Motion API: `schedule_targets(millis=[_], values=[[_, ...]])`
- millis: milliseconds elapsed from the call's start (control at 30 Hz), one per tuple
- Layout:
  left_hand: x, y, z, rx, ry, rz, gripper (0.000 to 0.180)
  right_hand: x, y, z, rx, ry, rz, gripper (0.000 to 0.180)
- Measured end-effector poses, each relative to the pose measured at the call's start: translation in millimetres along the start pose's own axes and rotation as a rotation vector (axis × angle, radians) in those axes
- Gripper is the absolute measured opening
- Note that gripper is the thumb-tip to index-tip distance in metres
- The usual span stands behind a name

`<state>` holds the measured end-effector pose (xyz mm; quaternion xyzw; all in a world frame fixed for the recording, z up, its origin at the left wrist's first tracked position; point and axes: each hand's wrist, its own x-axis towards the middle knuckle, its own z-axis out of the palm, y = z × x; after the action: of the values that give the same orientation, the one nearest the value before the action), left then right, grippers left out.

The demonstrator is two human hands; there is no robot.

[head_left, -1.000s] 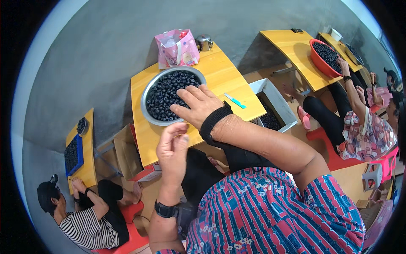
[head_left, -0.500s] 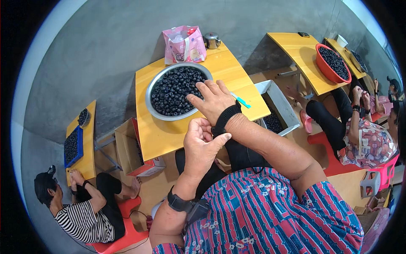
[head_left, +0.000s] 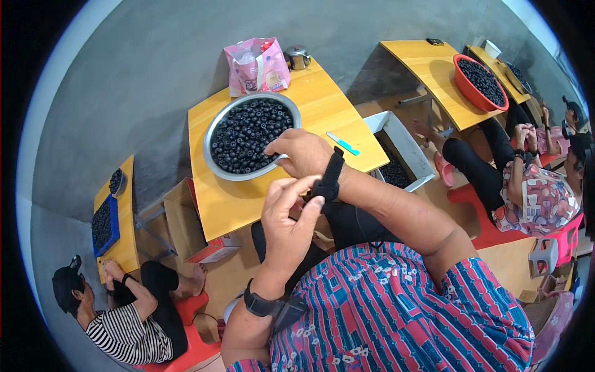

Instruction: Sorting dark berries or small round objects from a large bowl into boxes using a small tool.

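Note:
A black wrist strap (head_left: 330,177) is around my right wrist, its free end standing up loose. My left hand (head_left: 286,226) pinches the strap between thumb and fingers. My right hand (head_left: 302,150) hangs palm down at the near right rim of a metal bowl (head_left: 209,162), fingers loosely bent and apart, with nothing seen in them. Dark round fruit-like pieces (head_left: 248,133) fill the bowl. Right of it on the yellow table (head_left: 238,201) lies a small knife (head_left: 344,144) with a turquoise handle. A black band (head_left: 260,302) sits on my left wrist.
At the table's back stand a pink bag (head_left: 257,68) and a metal cup (head_left: 297,57). Boxes flank the table: cardboard (head_left: 180,214) left, a white crate (head_left: 416,162) right. Co-workers sit at tables to the left and right, with a red basin (head_left: 462,84) on the right one.
The strap's end has come up loose from my right wrist, pulled by my left hand. My right hand's fingers, spread before, have curled and dropped lower. The view has shifted slightly.

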<state>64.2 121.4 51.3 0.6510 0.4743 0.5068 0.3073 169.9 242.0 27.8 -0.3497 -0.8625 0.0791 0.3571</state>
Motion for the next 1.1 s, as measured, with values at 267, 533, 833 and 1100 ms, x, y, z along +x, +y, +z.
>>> schedule_targets(millis=[267, 533, 833, 1100], values=[[-10, -28, -15, -0.300, 0.198, -0.096, 0.020, 6, -32, -43, 1.917, -0.084, 0.568, 0.041], [2, -2, 1, 0.159, 0.159, 0.368, 0.040, 11, -40, -42, 2.075, 0.050, 0.630, 0.047], [-4, 11, 8, 0.071, 0.174, 0.319, 0.031, 13, -44, -44, 2.094, 0.153, 0.582, 0.051], [-11, 11, 16, 0.095, 0.241, 0.314, 0.030, 20, -40, -42, 2.372, 0.231, 0.380, 0.052]])
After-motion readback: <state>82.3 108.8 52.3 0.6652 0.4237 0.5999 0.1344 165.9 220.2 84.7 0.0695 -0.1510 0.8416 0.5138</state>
